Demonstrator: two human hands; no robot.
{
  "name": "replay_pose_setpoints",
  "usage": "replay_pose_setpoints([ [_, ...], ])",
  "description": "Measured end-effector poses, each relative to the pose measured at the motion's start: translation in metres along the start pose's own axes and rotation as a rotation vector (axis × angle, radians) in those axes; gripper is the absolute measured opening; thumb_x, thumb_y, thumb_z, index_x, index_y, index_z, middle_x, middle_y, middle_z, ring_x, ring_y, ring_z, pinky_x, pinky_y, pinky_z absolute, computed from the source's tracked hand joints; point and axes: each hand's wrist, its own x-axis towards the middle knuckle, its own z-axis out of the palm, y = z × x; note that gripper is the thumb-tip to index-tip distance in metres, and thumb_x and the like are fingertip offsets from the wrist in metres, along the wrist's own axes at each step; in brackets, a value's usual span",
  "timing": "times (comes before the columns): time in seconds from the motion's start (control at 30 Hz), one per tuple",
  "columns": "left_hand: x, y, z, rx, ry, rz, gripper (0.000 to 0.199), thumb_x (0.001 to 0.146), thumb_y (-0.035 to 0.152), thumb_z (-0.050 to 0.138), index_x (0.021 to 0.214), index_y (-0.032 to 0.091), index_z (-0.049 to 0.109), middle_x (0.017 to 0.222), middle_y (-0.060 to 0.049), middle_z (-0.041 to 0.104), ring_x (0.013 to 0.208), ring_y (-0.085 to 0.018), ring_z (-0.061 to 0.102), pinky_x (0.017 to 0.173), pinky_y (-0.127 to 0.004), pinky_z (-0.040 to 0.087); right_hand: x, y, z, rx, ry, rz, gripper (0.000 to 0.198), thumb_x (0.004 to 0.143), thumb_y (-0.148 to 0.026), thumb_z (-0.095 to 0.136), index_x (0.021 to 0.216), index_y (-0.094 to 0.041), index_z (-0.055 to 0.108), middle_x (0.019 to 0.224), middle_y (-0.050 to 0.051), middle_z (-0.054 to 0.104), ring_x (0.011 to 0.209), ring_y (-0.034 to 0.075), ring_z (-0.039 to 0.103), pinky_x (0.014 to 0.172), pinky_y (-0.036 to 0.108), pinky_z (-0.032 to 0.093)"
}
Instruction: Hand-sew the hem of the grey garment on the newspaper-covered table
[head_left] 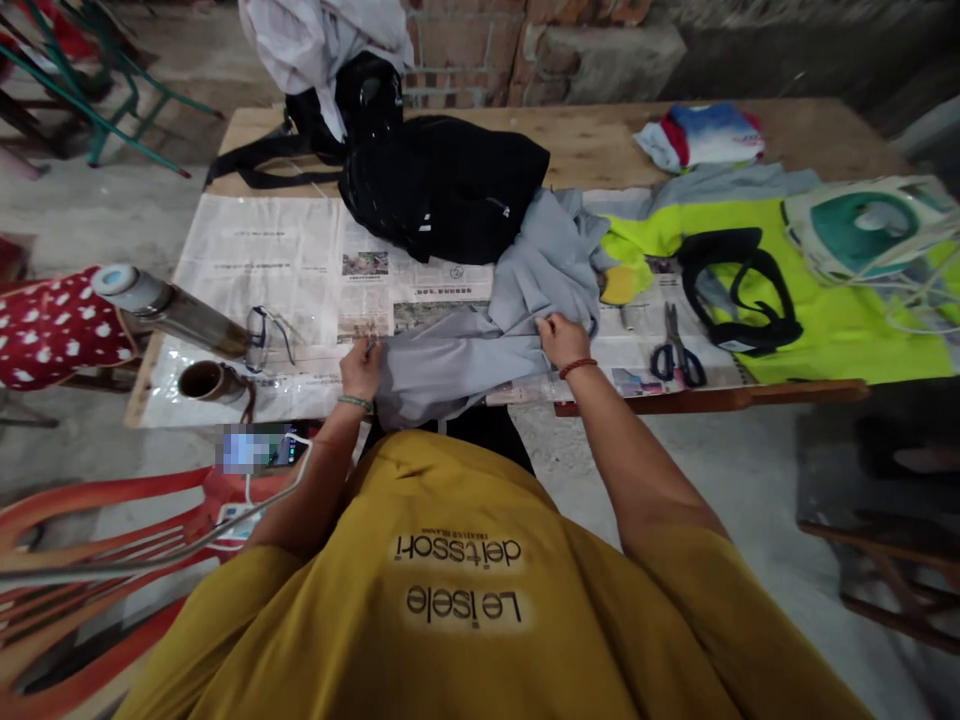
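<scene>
A light grey piece of clothing (465, 360) stretches between my hands at the front edge of the table, part of it hanging over the edge. My left hand (361, 368) is closed on its left end. Further right, my right hand (562, 342) pinches the upper edge of the same cloth. Behind my right hand the grey fabric lies bunched up (544, 255), running back toward a black bag (450, 185). Scissors with dark handles (677, 350) lie to the right of my right hand. Glasses (264, 338) rest left of my left hand.
Newspaper (262, 235) covers much of the wooden table (592, 150). A bottle (176, 315) and a brown cup (206, 382) stand at the left. An iron (862, 225) and a black strap-like loop (739, 290) lie on yellow-green cloth (847, 350). A red chair (105, 500) is at lower left.
</scene>
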Motion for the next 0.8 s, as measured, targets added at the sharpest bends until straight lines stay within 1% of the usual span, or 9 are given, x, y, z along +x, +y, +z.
replay_pose_setpoints([
  [0.03,-0.001,-0.003,0.001,0.019,-0.002,0.003,0.014,0.088,0.029,0.058,0.088,0.019,0.068,0.074,-0.001,0.067,0.076,-0.018,0.062,0.075,-0.027,0.046,-0.001,-0.002,0.005,-0.014,-0.002,-0.007,0.034,0.096,-0.048,0.048,0.077,-0.022,0.059,0.074,0.01,0.067,0.079,0.025,0.062,0.075,0.036,0.047],
  [0.1,-0.002,-0.007,0.002,0.028,-0.001,0.008,0.016,0.09,0.03,0.056,0.091,0.019,0.069,0.077,-0.003,0.07,0.078,-0.019,0.064,0.077,-0.028,0.047,-0.003,-0.006,0.008,0.018,0.048,-0.073,0.035,0.098,-0.045,0.043,0.083,-0.02,0.063,0.083,0.013,0.07,0.087,0.027,0.064,0.082,0.038,0.048],
  [0.23,0.0,-0.014,0.002,-0.016,0.04,0.022,0.018,0.091,0.033,0.056,0.089,0.021,0.068,0.079,-0.002,0.071,0.083,-0.021,0.066,0.077,-0.028,0.048,-0.013,-0.021,-0.008,0.055,0.187,-0.282,0.035,0.098,-0.046,0.045,0.095,-0.021,0.07,0.103,0.012,0.069,0.107,0.029,0.061,0.098,0.045,0.044],
  [0.3,0.001,-0.016,0.003,-0.041,0.058,0.03,0.018,0.09,0.034,0.056,0.089,0.021,0.068,0.078,-0.002,0.07,0.082,-0.021,0.066,0.077,-0.028,0.049,-0.022,-0.034,-0.016,0.021,0.164,-0.383,0.033,0.097,-0.048,0.05,0.098,-0.023,0.072,0.108,0.01,0.068,0.11,0.029,0.059,0.102,0.047,0.04],
  [0.43,0.0,-0.017,0.004,-0.054,0.052,0.009,0.018,0.091,0.033,0.056,0.089,0.02,0.068,0.076,-0.001,0.069,0.08,-0.02,0.064,0.076,-0.027,0.049,-0.038,-0.058,-0.016,-0.052,0.002,-0.539,0.03,0.092,-0.047,0.06,0.103,-0.022,0.075,0.11,0.011,0.067,0.111,0.032,0.054,0.1,0.049,0.036],
  [0.5,0.0,-0.016,0.004,-0.052,0.04,0.0,0.018,0.091,0.032,0.056,0.09,0.02,0.068,0.076,-0.001,0.069,0.08,-0.02,0.064,0.076,-0.027,0.049,-0.04,-0.062,-0.01,-0.08,-0.037,-0.551,0.029,0.092,-0.041,0.061,0.109,-0.022,0.075,0.112,0.013,0.066,0.112,0.033,0.052,0.098,0.049,0.035],
  [0.57,-0.001,-0.015,0.003,-0.047,0.03,-0.002,0.018,0.091,0.032,0.055,0.091,0.02,0.069,0.076,-0.001,0.069,0.08,-0.02,0.064,0.076,-0.027,0.048,-0.037,-0.062,-0.003,-0.086,-0.038,-0.537,0.029,0.093,-0.037,0.059,0.113,-0.023,0.074,0.114,0.013,0.065,0.112,0.033,0.051,0.096,0.048,0.035],
  [0.7,-0.001,-0.015,0.003,-0.034,0.02,-0.015,0.021,0.091,0.033,0.054,0.093,0.019,0.069,0.076,-0.001,0.068,0.079,-0.019,0.063,0.077,-0.027,0.047,-0.026,-0.055,0.008,-0.073,-0.034,-0.512,0.025,0.097,-0.032,0.051,0.101,-0.023,0.075,0.111,0.014,0.066,0.11,0.033,0.051,0.094,0.048,0.035],
  [0.8,-0.002,-0.014,0.003,-0.042,0.016,-0.021,0.021,0.091,0.033,0.054,0.094,0.018,0.069,0.076,-0.001,0.067,0.079,-0.019,0.062,0.076,-0.027,0.045,-0.021,-0.053,0.011,-0.075,-0.026,-0.475,0.027,0.099,-0.027,0.045,0.101,-0.019,0.071,0.111,0.015,0.067,0.108,0.032,0.053,0.093,0.046,0.036],
])
